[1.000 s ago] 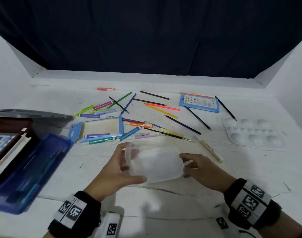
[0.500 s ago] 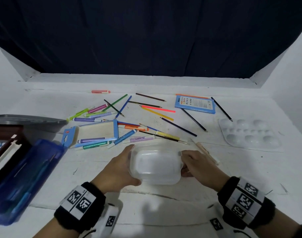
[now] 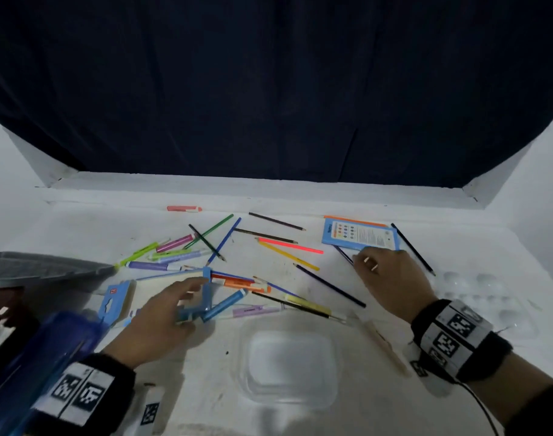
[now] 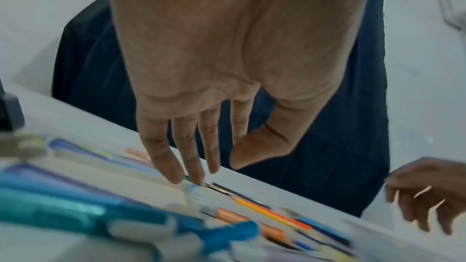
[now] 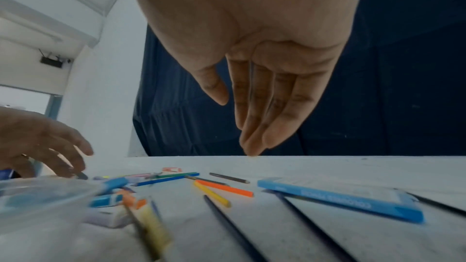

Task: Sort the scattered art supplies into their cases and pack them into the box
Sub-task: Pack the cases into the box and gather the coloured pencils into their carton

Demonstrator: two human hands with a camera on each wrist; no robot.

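Lying on a white table (image 3: 300, 413), left to right, clock positions read from the table's centre in the head view:

- At 9 o'clock, blue pencil case (image 3: 33, 366), lid open, beside a dark box (image 3: 4, 309) at the table's left edge.
- At 8 o'clock, left hand (image 3: 162, 322), fingers straight and spread, holding nothing, fingertips over the blue-edged marker carton (image 3: 206, 297); markers in teal, blue, purple and orange lie in and around it. Contact with the carton cannot be told; the left wrist view is blurred.
- At 6 o'clock, clear plastic container (image 3: 289, 366), set flat on the table, touched by neither hand.
- At 12 o'clock, scattered coloured pencils (image 3: 289, 246): green, blue, brown, red-orange, yellow, dark.
- At 2 o'clock, blue pencil box (image 3: 360, 236), flat, printed face up.
- At 3 o'clock, right hand (image 3: 391, 278), fingers straight and together, empty, just below the blue pencil box.
- At 4 o'clock, white paint palette (image 3: 486, 297).
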